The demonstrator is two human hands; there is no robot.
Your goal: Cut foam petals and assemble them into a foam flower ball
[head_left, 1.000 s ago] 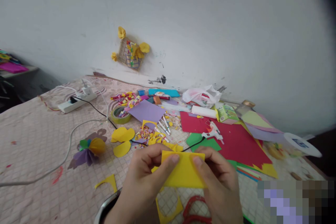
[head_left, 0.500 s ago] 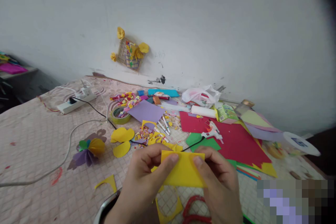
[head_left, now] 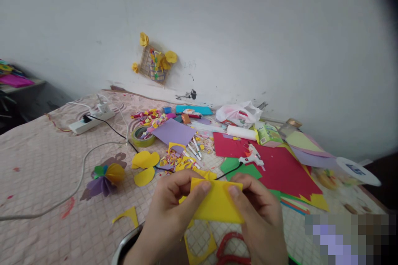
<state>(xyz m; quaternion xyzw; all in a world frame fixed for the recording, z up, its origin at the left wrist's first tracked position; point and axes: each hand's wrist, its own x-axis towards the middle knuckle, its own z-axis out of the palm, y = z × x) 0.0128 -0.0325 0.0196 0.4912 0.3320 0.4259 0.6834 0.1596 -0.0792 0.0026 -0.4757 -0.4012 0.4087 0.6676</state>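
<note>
Between my two hands is a yellow sheet of paper [head_left: 219, 205], held up over the near side of the table. My left hand [head_left: 174, 211] pinches its left end, thumb on the front face and fingers behind. On the right end, my right hand [head_left: 261, 211] grips in the same way, its fingertips hidden behind the paper. Below the sheet lie a yellow paper offcut [head_left: 202, 248] with a round hole and the red handles of scissors [head_left: 231, 238], partly covered by my right hand. Yellow paper circles [head_left: 144, 167] rest left of my left hand.
A white glue gun [head_left: 252, 156] lies on red paper [head_left: 286, 172], its black cord running behind my hands. A paper flower [head_left: 105, 178], tape roll [head_left: 142, 136] and power strip [head_left: 91, 122] stand to the left. Several pens [head_left: 195, 149] and paper scraps lie mid-table; a wall closes the back.
Both hands keep the yellow paper in nearly the same place and pose. The view has shifted very slightly.
</note>
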